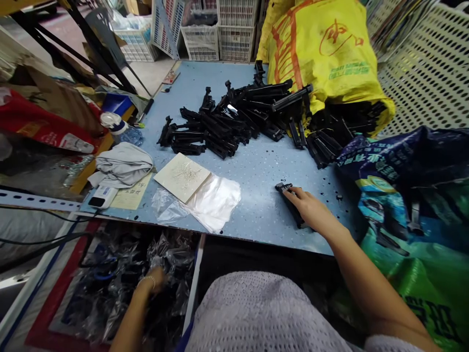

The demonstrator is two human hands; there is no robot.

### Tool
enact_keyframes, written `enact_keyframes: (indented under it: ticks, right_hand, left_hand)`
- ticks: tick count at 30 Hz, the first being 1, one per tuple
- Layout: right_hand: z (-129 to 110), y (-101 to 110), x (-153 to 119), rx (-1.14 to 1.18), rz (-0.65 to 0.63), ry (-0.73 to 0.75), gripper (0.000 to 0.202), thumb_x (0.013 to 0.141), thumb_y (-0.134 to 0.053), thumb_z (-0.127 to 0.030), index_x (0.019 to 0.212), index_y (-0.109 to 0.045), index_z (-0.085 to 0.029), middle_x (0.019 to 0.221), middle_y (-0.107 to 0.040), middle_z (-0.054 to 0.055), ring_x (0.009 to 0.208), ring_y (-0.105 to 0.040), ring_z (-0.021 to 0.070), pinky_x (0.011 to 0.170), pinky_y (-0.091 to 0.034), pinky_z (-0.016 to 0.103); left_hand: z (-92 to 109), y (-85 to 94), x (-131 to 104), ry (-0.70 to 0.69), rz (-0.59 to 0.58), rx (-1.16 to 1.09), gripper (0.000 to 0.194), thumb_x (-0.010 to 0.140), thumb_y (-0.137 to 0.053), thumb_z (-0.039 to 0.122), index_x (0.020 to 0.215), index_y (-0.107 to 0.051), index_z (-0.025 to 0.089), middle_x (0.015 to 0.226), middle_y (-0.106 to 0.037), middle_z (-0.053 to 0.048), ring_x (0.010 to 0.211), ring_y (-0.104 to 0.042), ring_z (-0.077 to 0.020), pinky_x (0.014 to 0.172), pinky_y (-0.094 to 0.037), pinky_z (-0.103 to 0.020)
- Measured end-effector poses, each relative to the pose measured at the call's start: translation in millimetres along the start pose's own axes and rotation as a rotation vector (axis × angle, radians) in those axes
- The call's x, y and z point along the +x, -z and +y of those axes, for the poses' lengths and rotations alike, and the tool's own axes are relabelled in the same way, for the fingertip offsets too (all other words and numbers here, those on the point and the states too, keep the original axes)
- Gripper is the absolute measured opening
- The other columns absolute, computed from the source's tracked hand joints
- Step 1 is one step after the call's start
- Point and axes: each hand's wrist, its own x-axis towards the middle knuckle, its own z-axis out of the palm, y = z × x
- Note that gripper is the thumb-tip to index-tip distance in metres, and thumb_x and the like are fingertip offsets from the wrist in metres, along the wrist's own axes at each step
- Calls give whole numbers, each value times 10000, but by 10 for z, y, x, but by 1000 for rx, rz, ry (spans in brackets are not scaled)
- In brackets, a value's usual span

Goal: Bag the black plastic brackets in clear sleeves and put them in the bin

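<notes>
My right hand [308,208] rests on a long black plastic part [291,208] near the table's front edge, its fingers curled over the top. My left hand [157,279] is low at the left, smeared by motion, over a container of black parts in clear plastic bags [124,274]; its fingers cannot be made out. Toward the back of the blue table [252,171] lies a heap of similar black plastic parts [227,120]. Left of centre, a square cream board [182,177] with small crumbs on it overlaps a stack of clear plastic bags [216,200].
A yellow sack [330,54] spilling black parts stands at the back right, beside a blue-green sack [414,220]. On the left lie a grey cloth [124,164], a white device [103,196] and a bottle [120,128]. White crates [237,41] stand behind the table.
</notes>
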Motion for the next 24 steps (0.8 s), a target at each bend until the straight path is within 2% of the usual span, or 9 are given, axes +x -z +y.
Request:
enact_keyframes:
  ticks: [2, 4, 7, 10, 12, 17, 20, 22, 24]
  right_hand:
    - [-40, -24, 146, 17, -49, 10, 561, 899, -370, -108, 1445, -443, -209, 1263, -575, 167, 906, -629, 257, 740, -520, 367]
    - [-105, -36, 341, 14, -68, 0, 470, 949, -387, -211, 1406, -489, -174, 1179, -598, 182, 846, -628, 259, 698, -505, 361]
    - [-190, -25, 634, -22, -16, 60, 388, 956, -401, -186, 1289, -589, -119, 1196, -591, 207, 991, -589, 299, 785, -483, 383]
    - [-198, -30, 847, -18, 14, 233, 440, 931, -364, -60, 1306, -581, -138, 1322, -561, 183, 1153, -512, 291, 890, -433, 388]
    - [-152, -63, 950, -38, -1, 269, 429, 939, -384, -70, 1309, -580, -166, 1279, -601, 165, 1188, -474, 293, 887, -412, 392]
    - [5, -132, 1113, -30, -94, 96, 281, 939, -481, -173, 1152, -665, -156, 1106, -633, 178, 1075, -517, 302, 834, -414, 392]
    - [-101, -121, 1084, 354, -100, 15, 295, 944, -494, -249, 1170, -656, -152, 1103, -620, 151, 981, -577, 256, 833, -448, 375]
    - [-308, -136, 1004, 767, -152, 79, 320, 961, -473, -318, 1196, -646, -187, 1107, -633, 106, 977, -599, 228, 848, -467, 361]
    - [-566, -197, 903, 1102, -297, 172, 314, 952, -492, -359, 1178, -655, -214, 1071, -659, 63, 946, -615, 205, 832, -482, 345]
  left_hand:
    - [299, 127, 154, -41, -81, -53, 342, 905, -561, 434, 911, -690, 117, 821, -670, -55, 658, -636, -176, 650, -559, -331]
    - [775, 191, 297, -229, -47, -161, 403, 916, -499, 476, 806, -705, 147, 708, -664, -39, 590, -614, -171, 633, -534, -308]
    - [1621, 110, 513, -581, 339, -279, 270, 877, -573, 422, 885, -716, 192, 896, -690, -74, 842, -639, -216, 838, -511, -349]
    - [2146, -43, 780, -628, 528, -344, 88, 786, -664, 269, 744, -664, 191, 935, -649, -93, 926, -596, -233, 875, -485, -369]
    - [2188, -65, 962, -596, 517, -401, 132, 746, -678, 215, 644, -597, 193, 813, -611, -55, 821, -582, -200, 801, -490, -338]
    - [1804, 123, 1185, -548, 421, -530, 165, 758, -675, 305, 710, -588, 172, 642, -579, 14, 598, -557, -135, 582, -463, -251]
    - [1710, 156, 1151, -560, 418, -578, 115, 809, -601, 277, 823, -611, 164, 764, -663, -23, 698, -635, -149, 658, -513, -270]
    - [1730, 136, 1118, -588, 395, -581, 102, 827, -564, 228, 857, -639, 167, 890, -709, -53, 851, -676, -169, 809, -535, -314]
    - [1760, 128, 1099, -627, 382, -555, 180, 839, -528, 174, 937, -680, 174, 1040, -719, -75, 1017, -670, -192, 958, -508, -366]
